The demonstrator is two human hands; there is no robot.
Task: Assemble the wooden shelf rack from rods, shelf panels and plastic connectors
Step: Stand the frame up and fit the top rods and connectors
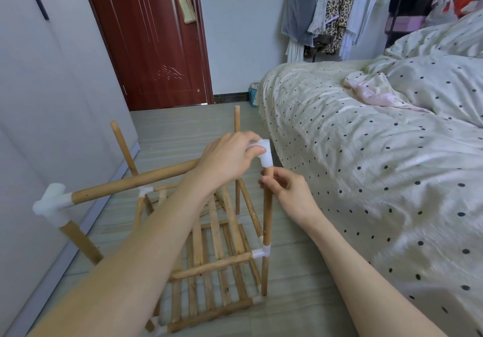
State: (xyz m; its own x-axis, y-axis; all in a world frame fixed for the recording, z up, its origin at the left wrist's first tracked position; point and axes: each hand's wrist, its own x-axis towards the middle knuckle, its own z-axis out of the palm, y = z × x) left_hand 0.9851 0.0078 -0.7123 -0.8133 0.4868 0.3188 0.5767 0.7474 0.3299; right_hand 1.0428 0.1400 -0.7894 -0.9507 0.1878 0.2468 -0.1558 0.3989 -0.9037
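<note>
the white plastic connector sits on the very top of an upright wooden rod at the near right corner of the half-built rack, which stands on the floor just beside the bed. the left hand reaches in from above, its forearm stretched long across the frame, thumb and curled fingers pinching the upper part of the connector. the right hand comes up from below with the wrist bent, fingers and thumb wrapped round the rod just under the connector, so the two hands are close together, one above the other. lower down that same rod passes through another white joint, where a slatted shelf panel meets it. a horizontal rod runs from behind the left hand out to a second white corner connector at the near left, which caps a leaning leg. two more bare rods stand at the back, one tilted at the left and one upright behind the left hand. beyond the rack are a dark red door, a pale wardrobe front along the left, a spotted cream quilt heaped on the bed, and clothes hanging on a rail in the far corner.
</note>
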